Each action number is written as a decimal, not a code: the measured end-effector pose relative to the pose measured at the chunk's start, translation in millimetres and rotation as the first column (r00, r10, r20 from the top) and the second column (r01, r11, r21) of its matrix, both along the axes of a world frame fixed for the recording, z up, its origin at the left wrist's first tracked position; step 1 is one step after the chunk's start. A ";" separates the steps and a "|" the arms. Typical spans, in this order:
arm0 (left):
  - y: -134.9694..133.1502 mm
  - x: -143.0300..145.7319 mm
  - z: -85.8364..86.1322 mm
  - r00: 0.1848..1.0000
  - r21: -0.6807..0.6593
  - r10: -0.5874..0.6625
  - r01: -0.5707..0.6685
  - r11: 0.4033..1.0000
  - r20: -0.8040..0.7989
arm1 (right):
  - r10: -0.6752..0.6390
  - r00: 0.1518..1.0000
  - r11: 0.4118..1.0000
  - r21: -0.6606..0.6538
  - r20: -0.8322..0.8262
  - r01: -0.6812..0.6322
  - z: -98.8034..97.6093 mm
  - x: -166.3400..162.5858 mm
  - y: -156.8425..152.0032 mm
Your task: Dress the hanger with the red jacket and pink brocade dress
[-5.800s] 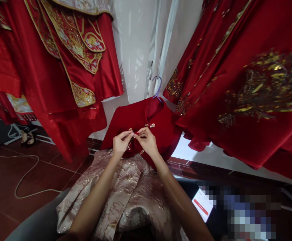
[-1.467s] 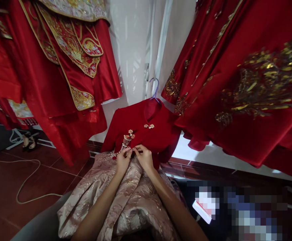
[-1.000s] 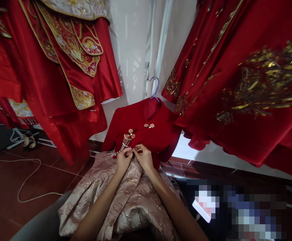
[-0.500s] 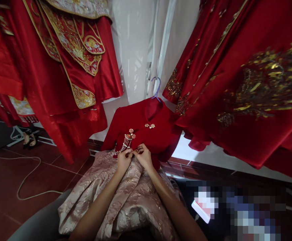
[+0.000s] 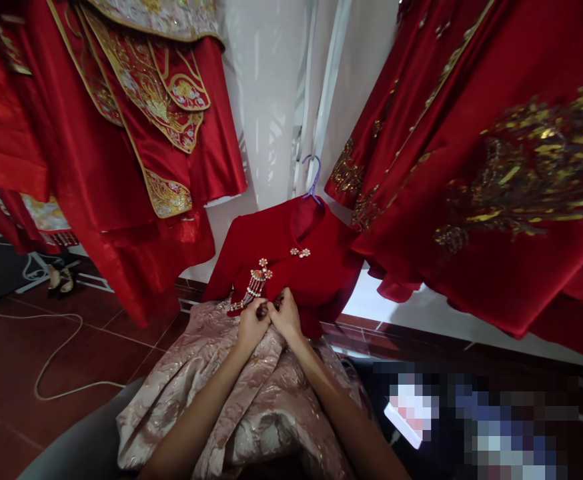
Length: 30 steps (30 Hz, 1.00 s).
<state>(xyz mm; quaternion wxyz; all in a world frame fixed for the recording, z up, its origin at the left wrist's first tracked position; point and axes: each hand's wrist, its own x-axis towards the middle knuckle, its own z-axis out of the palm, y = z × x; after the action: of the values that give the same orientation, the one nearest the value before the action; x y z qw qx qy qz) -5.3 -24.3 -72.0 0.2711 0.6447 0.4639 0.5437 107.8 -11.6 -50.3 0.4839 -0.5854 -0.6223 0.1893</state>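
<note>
A red long-sleeved jacket (image 5: 251, 233) hangs on a purple hanger (image 5: 314, 180) in front of me. Beaded flower clasps (image 5: 300, 253) sit at its collar, and a beaded tassel ornament (image 5: 256, 283) hangs on its left front. My left hand (image 5: 254, 325) is closed at the jacket's lower front, with dark red material showing between its fingers. Pressed up against it, my right hand (image 5: 285, 315) pinches at the same spot. The exact bit between the fingertips is hidden. Below both hands, a pale pink brocade skirt (image 5: 171, 387) spreads over my lap.
Red embroidered garments hang at left (image 5: 171, 133) and right (image 5: 471, 267), close to the jacket. A pale cable (image 5: 79, 333) and dark-and-light shoes (image 5: 61, 280) lie on the tiled floor at left. A bright-screened device (image 5: 404, 427) lies at lower right, partly blurred.
The fingers of both hands have curled in more tightly, and the right fingertips have turned upward. The hands stay at the jacket's lower front. The jacket has hardly moved.
</note>
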 end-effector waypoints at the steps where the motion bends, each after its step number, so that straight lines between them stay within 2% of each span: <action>1: 0.1 -0.3 0.5 1.000 0.001 0.013 -0.013 1.000 0.006 | 0.031 0.999 0.999 -0.005 -0.009 -0.031 1.2 1.7 0.9; 5: -0.1 -2.3 4.1 0.996 0.030 0.092 -0.092 0.995 0.003 | 0.167 0.984 0.984 -0.051 -0.060 -0.170 10.6 13.1 5.2; 9: -1.6 -4.0 6.5 0.988 0.062 0.127 -0.122 0.991 -0.090 | 0.135 0.990 0.987 -0.079 -0.038 -0.138 26.2 27.0 6.8; 16: -2.9 -4.2 6.1 0.972 0.092 0.160 -0.146 0.985 -0.173 | 0.101 0.995 0.995 -0.022 -0.024 -0.102 46.1 41.0 3.0; 20: -3.0 -5.4 6.0 0.967 0.099 0.164 -0.147 0.984 -0.196 | 0.105 0.994 0.993 -0.045 -0.037 -0.106 47.4 41.8 1.9; 23: -2.3 -6.9 4.6 0.968 0.099 0.158 -0.141 0.985 -0.196 | 0.154 0.987 0.982 -0.101 -0.038 -0.158 43.7 40.3 2.1; 26: -0.9 -7.3 3.0 0.979 0.092 0.137 -0.124 0.988 -0.153 | 0.240 0.969 0.956 -0.162 -0.052 -0.245 38.1 37.0 2.3; 30: -0.1 -5.7 4.0 0.996 0.041 0.073 -0.071 0.997 -0.046 | 0.274 0.959 0.937 -0.206 -0.073 -0.283 32.9 31.4 2.1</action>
<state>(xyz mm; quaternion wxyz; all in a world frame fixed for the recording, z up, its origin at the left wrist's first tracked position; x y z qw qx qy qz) -11.0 -24.5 -68.1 0.2273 0.6455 0.4824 0.5468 139.2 -9.4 -17.5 0.3996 -0.5357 -0.6645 0.3343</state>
